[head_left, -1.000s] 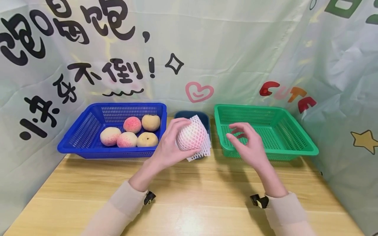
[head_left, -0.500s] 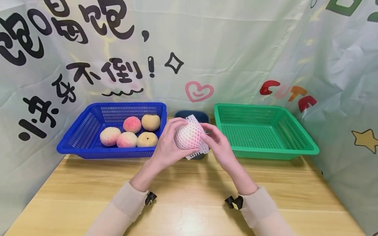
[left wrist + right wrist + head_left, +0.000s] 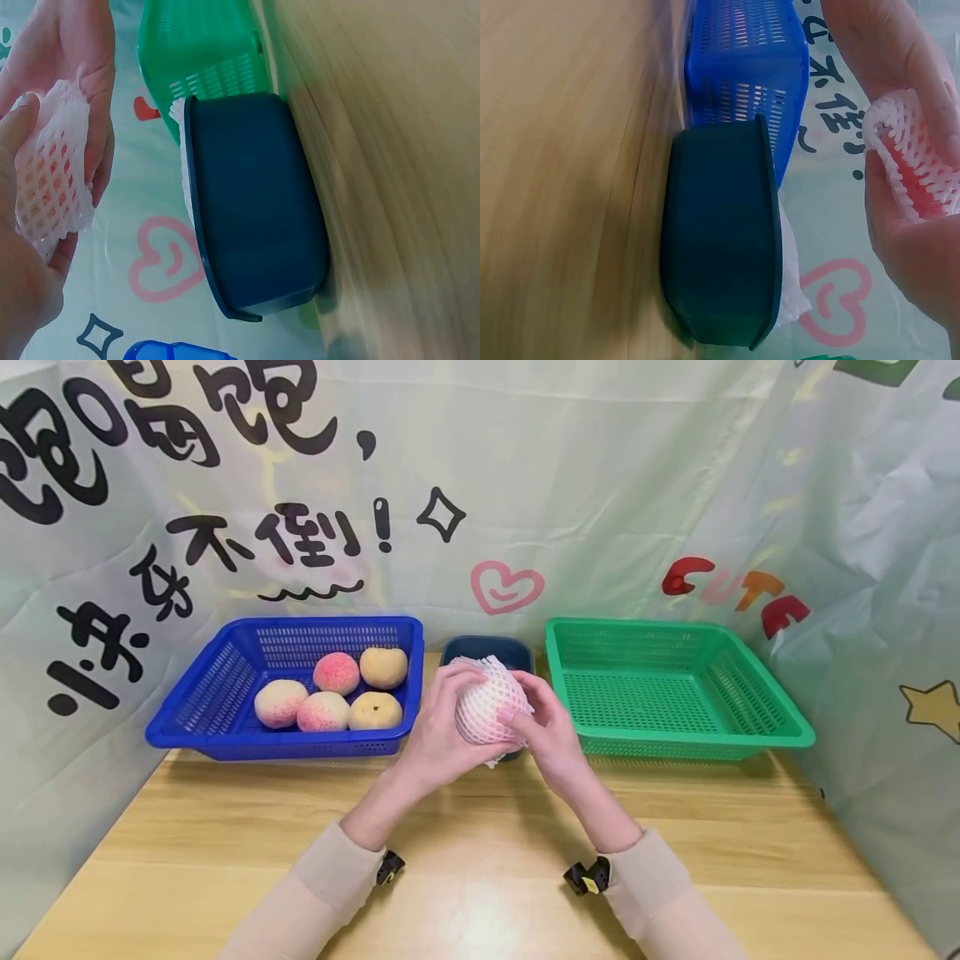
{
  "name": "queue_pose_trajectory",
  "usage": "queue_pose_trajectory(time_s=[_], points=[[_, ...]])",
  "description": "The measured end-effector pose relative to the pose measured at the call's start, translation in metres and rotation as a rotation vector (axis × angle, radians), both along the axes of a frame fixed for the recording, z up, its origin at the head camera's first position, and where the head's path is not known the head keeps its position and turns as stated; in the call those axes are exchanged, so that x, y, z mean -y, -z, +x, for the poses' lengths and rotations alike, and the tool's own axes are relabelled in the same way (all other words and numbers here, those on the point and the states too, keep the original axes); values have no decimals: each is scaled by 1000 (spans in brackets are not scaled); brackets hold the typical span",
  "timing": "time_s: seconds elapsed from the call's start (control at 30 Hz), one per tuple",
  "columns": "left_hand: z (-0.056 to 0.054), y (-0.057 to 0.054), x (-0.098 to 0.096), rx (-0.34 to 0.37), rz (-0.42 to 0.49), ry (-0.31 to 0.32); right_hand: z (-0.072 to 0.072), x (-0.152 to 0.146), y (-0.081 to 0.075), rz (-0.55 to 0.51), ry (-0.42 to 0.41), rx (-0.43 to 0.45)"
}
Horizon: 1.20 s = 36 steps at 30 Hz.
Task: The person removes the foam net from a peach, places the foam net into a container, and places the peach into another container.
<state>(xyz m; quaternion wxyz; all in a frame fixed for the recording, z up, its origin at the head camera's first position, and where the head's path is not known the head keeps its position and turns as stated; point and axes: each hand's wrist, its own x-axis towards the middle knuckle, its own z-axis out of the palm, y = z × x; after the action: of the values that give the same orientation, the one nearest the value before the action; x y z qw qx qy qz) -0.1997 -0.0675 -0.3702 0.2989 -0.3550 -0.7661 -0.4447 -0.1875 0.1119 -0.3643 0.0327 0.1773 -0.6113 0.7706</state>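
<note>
A pinkish peach (image 3: 916, 180) sits in a white foam net sleeve (image 3: 487, 697), held up between both hands in front of the dark blue bin (image 3: 517, 652). My left hand (image 3: 438, 727) grips it from the left, thumb below and fingers over the top. From the right, my right hand (image 3: 555, 735) holds the net, its thumb pressed on the near side. In the left wrist view the net (image 3: 56, 165) covers the fruit between the two hands. Red skin shows through the net's opening in the right wrist view. Some white netting (image 3: 789, 262) shows at the bin's rim.
At the left stands a blue basket (image 3: 217, 743) with several peaches (image 3: 322, 712), some pink and some yellowish. A green basket (image 3: 690, 743) stands at the right, with nothing seen inside. Both are on a wooden table (image 3: 480, 877), before a printed cloth backdrop (image 3: 600, 485).
My right hand has come left from beside the green basket and taken hold of the net. The net's loose flap, which stuck out to the right, now lies closer round the peach.
</note>
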Motion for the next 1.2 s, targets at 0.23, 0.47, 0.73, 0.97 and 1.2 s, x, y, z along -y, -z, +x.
queue_pose_trajectory(time_s=[0.23, 0.47, 0.73, 0.97, 1.2], points=[[1, -4, 3, 13, -18, 44, -2, -12, -3, 102, 35, -44], [0, -13, 11, 20, 47, 26, -8, -27, -6, 256, 32, -84], [-3, -20, 21, 190, 232, 179, -11, -33, -4, 329, -59, -104], [-6, -18, 23, 367, 206, 185, -12, -33, -3, 339, -79, -122], [-7, -17, 25, 457, 161, 268, -12, -35, -4, 322, -63, -124]])
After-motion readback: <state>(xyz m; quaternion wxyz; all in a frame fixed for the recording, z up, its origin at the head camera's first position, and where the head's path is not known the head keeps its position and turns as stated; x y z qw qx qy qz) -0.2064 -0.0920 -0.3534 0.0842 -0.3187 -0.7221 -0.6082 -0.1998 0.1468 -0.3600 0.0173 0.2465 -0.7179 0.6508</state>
